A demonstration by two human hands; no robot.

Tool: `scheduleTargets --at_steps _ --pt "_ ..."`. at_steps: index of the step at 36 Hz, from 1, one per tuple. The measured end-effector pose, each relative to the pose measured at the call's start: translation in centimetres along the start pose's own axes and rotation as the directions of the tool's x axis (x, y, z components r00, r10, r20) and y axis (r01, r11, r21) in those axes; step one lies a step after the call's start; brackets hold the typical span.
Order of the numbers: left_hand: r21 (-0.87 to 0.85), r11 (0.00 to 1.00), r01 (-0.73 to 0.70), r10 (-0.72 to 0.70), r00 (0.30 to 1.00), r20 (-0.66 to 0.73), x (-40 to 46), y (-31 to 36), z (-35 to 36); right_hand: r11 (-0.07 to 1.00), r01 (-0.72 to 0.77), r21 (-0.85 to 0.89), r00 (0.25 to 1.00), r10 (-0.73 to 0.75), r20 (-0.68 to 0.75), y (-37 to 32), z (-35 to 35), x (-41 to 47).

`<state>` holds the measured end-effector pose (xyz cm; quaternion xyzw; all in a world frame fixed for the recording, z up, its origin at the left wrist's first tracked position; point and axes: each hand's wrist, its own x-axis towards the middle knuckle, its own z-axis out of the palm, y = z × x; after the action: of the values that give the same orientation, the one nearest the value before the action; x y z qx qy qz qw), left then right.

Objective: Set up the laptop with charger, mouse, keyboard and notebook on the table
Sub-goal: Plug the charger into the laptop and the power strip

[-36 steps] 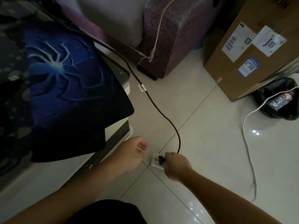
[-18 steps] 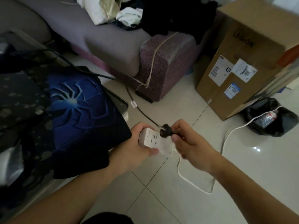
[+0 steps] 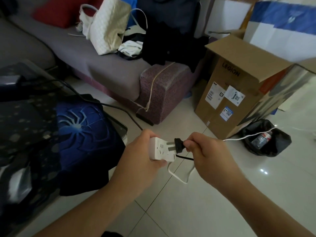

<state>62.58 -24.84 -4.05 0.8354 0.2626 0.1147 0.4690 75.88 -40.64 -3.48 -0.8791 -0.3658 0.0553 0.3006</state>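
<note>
My left hand (image 3: 140, 153) grips a white power strip (image 3: 159, 149) held up above the floor, its sockets facing right. My right hand (image 3: 207, 151) pinches the black charger plug (image 3: 177, 145); its metal prongs touch the strip's socket and still show. The black charger cable (image 3: 118, 107) runs from the plug back to the left, up onto the table. The strip's white cord (image 3: 177, 177) loops below my hands and trails off to the right. A blue spider-print mat (image 3: 80, 134) covers the table (image 3: 122, 130) at the left.
A grey sofa (image 3: 109, 69) with a bag and clothes stands behind. A brown cardboard box (image 3: 239, 86) sits at the right, with a black bin bag (image 3: 266, 142) holding a bottle beside it. White tiled floor (image 3: 222, 202) lies below.
Both hands lifted the power strip and the plug from the floor. The view tilted up toward the sofa. The plug's prongs now show at the socket.
</note>
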Motion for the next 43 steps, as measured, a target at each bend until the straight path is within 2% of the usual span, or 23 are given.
scheduleTargets --at_steps 5,11,17,21,23,31,34,38,43 --pt "-0.021 1.0 0.017 -0.018 0.998 -0.055 -0.4 0.0 -0.4 0.999 0.025 -0.025 0.997 -0.027 -0.072 -1.4 1.4 -1.3" --pt "0.012 0.998 0.055 -0.055 0.998 -0.036 -0.3 -0.6 -0.6 0.999 0.042 0.031 0.993 -0.038 -0.109 -1.7 2.9 -1.8" --pt "0.042 0.999 0.035 -0.034 0.999 -0.026 -0.2 -1.0 -0.6 0.998 0.052 -0.03 0.99 -0.055 -0.131 -1.9 3.9 -1.5" --pt "0.061 0.997 0.048 -0.045 0.998 -0.039 -0.1 -1.2 -0.5 0.987 0.106 -0.119 0.974 -0.128 -0.188 -2.6 4.6 -1.7" --pt "0.048 0.997 0.057 -0.055 0.998 -0.043 -0.2 -1.4 -0.6 0.989 0.113 -0.095 0.968 -0.131 -0.214 -2.8 4.9 -1.7" --pt "0.009 0.996 0.085 -0.084 0.994 -0.071 -0.3 -2.1 -0.7 0.99 0.131 -0.041 0.972 -0.137 -0.193 -3.1 5.8 -1.3" --pt "0.03 0.996 0.085 -0.084 0.996 -0.044 -0.4 -2.1 -0.7 0.992 0.126 0.03 0.972 -0.117 -0.205 -2.9 5.6 -0.9" --pt "0.063 0.996 0.069 -0.067 0.997 -0.025 -0.6 -2.1 -0.7 0.985 0.167 -0.041 0.973 -0.171 -0.158 -3.0 5.2 -0.6" --pt "0.092 0.993 0.071 -0.068 0.997 -0.028 -0.8 -2.4 -0.8 0.992 0.121 -0.046 0.976 -0.127 -0.179 -3.3 6.1 -1.7"
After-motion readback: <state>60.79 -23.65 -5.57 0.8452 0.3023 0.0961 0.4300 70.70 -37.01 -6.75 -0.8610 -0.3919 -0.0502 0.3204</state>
